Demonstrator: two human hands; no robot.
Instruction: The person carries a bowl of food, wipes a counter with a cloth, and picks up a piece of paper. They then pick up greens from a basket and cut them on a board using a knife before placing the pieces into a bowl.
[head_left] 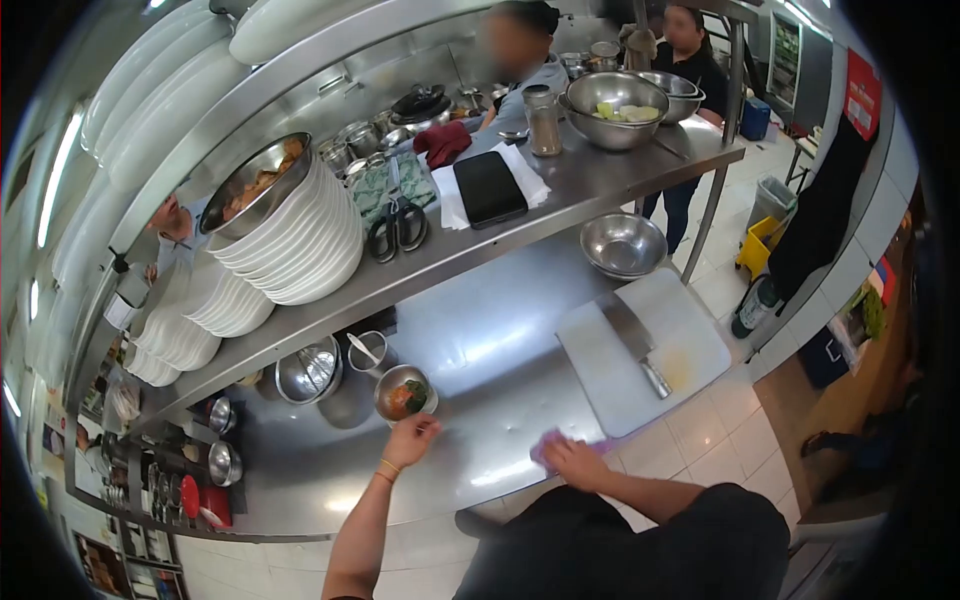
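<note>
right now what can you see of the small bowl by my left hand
The small bowl is round, open-topped and shiny, metal by its look. It sits upright on the steel counter, just in front of a metal pot with a pale-handled utensil in it. Inside are orange-red food and something dark green. Your left hand is at its near side; whether the fingertips touch it is unclear.

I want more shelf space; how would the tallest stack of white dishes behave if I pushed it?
The stack is probably heavy, being many dishes deep. It could topple, since a steel bowl of food tops it. If ceramic, as their glossy rims suggest, the dishes would chip.
</note>
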